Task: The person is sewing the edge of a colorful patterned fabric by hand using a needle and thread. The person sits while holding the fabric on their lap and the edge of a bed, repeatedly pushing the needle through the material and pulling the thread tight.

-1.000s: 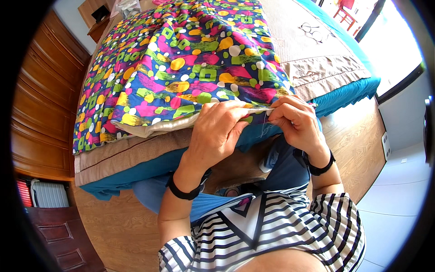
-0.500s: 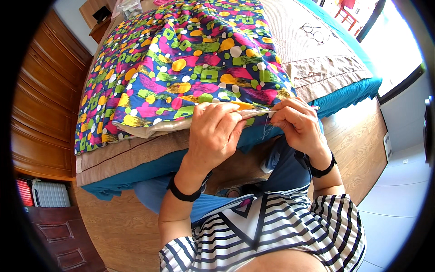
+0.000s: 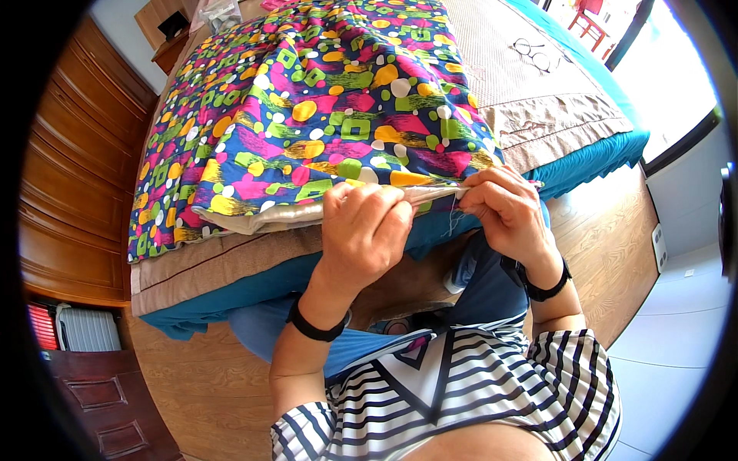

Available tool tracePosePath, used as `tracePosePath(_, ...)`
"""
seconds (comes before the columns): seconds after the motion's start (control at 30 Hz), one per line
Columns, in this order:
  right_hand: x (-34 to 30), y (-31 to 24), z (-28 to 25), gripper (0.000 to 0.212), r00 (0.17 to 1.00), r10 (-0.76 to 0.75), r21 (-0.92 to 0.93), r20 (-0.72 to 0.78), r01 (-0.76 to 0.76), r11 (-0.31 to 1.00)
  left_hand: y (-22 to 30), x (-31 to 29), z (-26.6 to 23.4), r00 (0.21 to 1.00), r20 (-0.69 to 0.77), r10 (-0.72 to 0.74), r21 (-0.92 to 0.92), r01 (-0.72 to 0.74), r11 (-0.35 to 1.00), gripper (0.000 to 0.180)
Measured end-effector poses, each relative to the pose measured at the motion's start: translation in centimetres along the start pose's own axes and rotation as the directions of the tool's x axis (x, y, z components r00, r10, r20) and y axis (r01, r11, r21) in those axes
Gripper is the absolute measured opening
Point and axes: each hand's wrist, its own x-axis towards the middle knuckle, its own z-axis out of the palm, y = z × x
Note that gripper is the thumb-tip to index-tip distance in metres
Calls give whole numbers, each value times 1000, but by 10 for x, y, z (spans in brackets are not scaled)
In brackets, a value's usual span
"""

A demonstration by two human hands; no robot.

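At the centre of the frame, the left hand (image 3: pixel 365 230) and right hand (image 3: pixel 503 209) pinch the quilt (image 3: pixel 307 115) edge; its cream hem looks mostly closed, a thread dangling between them.

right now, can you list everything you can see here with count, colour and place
quilt: one, bright multicoloured blotches and dots, spread over the bed, its near edge held in both hands
bed cover: one, beige-brown, under the quilt
bed skirt: one, teal, around the bed's sides
glasses: one pair, thin frame, on the bed cover at the far right
thread: one, pale, hanging from the quilt edge between the hands
wardrobe: one, brown wood, left of the bed
floor: brown wood boards, pale tiles at right
striped top: one, black and white, bottom centre
wristbands: two, black, one on each wrist
left hand: pinching the quilt edge
right hand: pinching the same edge further right
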Motion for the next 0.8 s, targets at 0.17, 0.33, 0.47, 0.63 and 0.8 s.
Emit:
tracePosePath(0.17, -1, 0, -1, 12, 1000, 1, -3, 11, -1, 1000, 3, 4, -4, 993, 40, -107, 27, 106, 994, 25)
tracePosePath(0.33, -2, 2, 1, 13, 1000, 7, 14, 10, -7, 1000, 6, 6, -8, 991, 101, -85, 15, 84, 996, 27)
tracePosePath(0.47, -1, 2, 1, 13, 1000, 10, 28, 15, -10, 1000, 6, 8, -5, 988, 136, -77, -87, 89, 992, 25)
tracePosePath(0.63, -1, 2, 0, 13, 999, 27, 32, 25, -28, 999, 4, 5, 0, 992, 119, 29, -61, -21, 998, 19)
tracePosePath(0.8, -1, 3, 1, 19, 1000, 9, 54, 9, -9, 999, 5, 0, 3, 995, 93, 35, -39, -31, 999, 11)
